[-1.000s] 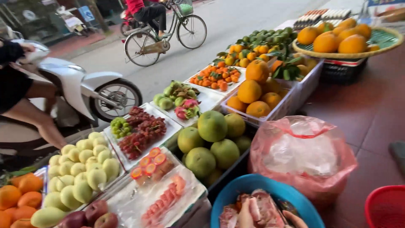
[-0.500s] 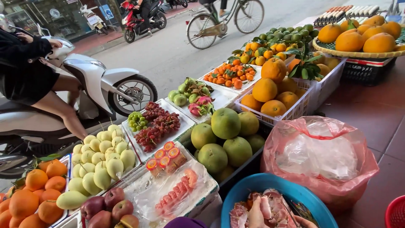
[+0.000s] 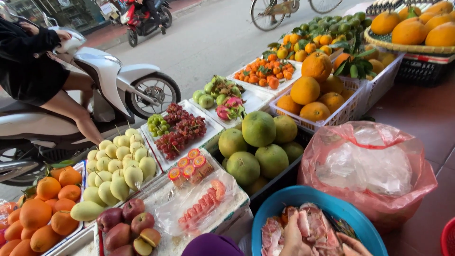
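Street stall: both hands' fingers grip pomelo peel (image 3: 310,227) in blue basin (image 3: 284,201); pink bag (image 3: 369,166) beside, green pomelos (image 3: 258,142) behind.

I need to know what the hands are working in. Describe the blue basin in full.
The blue basin is a round, smooth bowl that looks like plastic, bright blue inside and out. It sits at the bottom edge of the view, its near side cut off. Inside lies a heap of pink and pale peeled fruit pieces. The left hand rests on the heap; the right hand touches it at the near rim. A pink plastic bag presses against its far right side, and a dark crate of green pomelos stands just behind.
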